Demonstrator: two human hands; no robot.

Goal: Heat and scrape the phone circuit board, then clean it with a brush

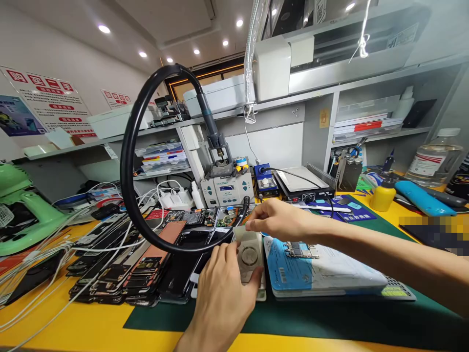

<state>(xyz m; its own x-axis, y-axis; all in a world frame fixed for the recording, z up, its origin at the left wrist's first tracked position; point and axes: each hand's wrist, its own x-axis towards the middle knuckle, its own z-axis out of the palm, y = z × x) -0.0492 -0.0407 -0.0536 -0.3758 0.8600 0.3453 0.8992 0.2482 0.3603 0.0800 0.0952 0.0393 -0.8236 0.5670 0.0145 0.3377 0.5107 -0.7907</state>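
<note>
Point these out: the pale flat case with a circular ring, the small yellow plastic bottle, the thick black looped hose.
Pale flat case with a circular ring [249, 256]: head view, inside the ring.
Small yellow plastic bottle [383, 197]: head view, body.
Thick black looped hose [126, 146]: head view, loop's left side.

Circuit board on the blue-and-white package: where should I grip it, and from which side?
Pinch the circuit board by its thin edges, probably from the near side: it lies flat on the package, chips showing on top, while the right hand crowds its far side.
</note>
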